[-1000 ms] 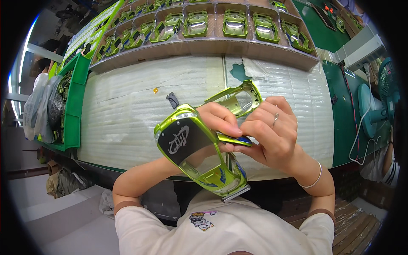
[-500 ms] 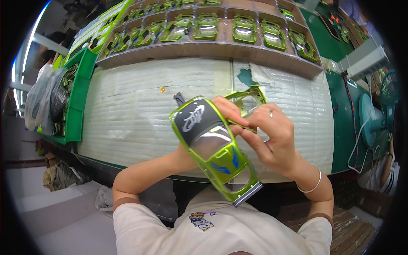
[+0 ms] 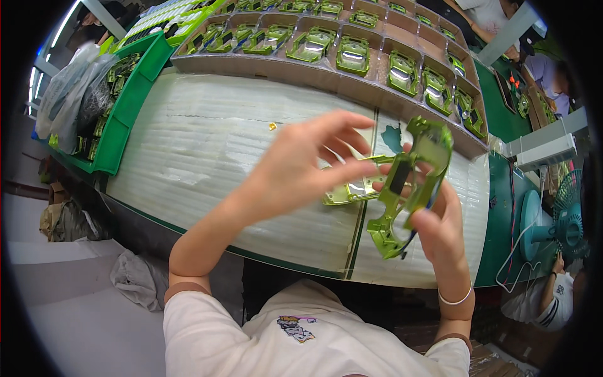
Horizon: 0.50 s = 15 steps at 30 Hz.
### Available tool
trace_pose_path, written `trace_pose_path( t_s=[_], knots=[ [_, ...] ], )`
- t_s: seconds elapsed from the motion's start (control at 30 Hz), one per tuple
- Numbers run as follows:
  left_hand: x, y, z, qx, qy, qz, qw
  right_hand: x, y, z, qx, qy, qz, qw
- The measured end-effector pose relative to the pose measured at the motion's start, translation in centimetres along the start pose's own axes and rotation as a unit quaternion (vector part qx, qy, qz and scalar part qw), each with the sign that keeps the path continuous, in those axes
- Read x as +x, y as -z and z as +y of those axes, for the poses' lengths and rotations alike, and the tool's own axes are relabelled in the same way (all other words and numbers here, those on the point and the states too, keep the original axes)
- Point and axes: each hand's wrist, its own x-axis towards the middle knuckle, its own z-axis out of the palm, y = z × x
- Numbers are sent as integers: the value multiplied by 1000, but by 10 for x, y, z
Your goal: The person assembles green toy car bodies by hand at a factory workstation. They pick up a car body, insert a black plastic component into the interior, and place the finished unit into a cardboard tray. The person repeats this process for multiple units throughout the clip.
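My right hand [image 3: 443, 227] grips a lime-green toy car body shell [image 3: 399, 177] along its side. The shell is tilted up on end, with its hollow underside and a dark patch inside turned toward my left hand [image 3: 294, 162]. That left hand hovers over the table, slightly blurred, fingers spread and nothing in them. Its fingertips come close to the shell; contact is hard to tell. Lying on the table behind my hands is a second green car shell [image 3: 344, 195], partly hidden by them.
A divided cardboard tray [image 3: 326, 74] full of green car shells spans the back of the foam-covered table [image 3: 207, 157]. At left stands a green crate [image 3: 135, 103] with shells and plastic bags. A teal fan [image 3: 534, 220] is at right. Other people sit beyond.
The held shell has been turned from its outer side to its underside and moved right, into my right hand. My left hand has let go of it and opened. The view has shifted slightly.
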Motion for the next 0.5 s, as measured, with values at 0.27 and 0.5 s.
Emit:
trace_pose_path(
  t_s=[0.27,0.5],
  knots=[
    [30,7,-9,297,-83,122,943,9,21,0,125,100,27,987],
    [97,-109,60,356,-458,-103,808,7,37,16,299,-5,44,953]
  ],
)
